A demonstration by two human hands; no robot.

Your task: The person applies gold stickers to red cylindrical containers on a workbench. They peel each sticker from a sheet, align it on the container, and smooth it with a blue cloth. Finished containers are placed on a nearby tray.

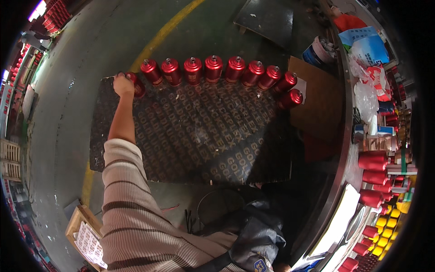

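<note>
My left hand [123,85] reaches to the far left corner of a dark board tabletop [195,136] covered in repeated printed lettering. Its fingers are closed around the top of a glossy red metal canister [138,86], partly hidden by the hand. Rightward from it, several matching red canisters [192,72] stand in a curved row along the far edge, each with a small silvery neck on top. The row bends round at the right to a last canister [290,99]. Of my right hand [281,267], only what seems a small patch shows at the lower edge, its fingers hidden.
Right of the tabletop are a cardboard sheet [312,106] and a bucket [318,52]. A long bench [333,195] holds plastic bags, red vessels [372,160] and yellow pieces. A low dark table [265,20] stands beyond. Lower left sits a wooden crate [81,217] with printed sheets.
</note>
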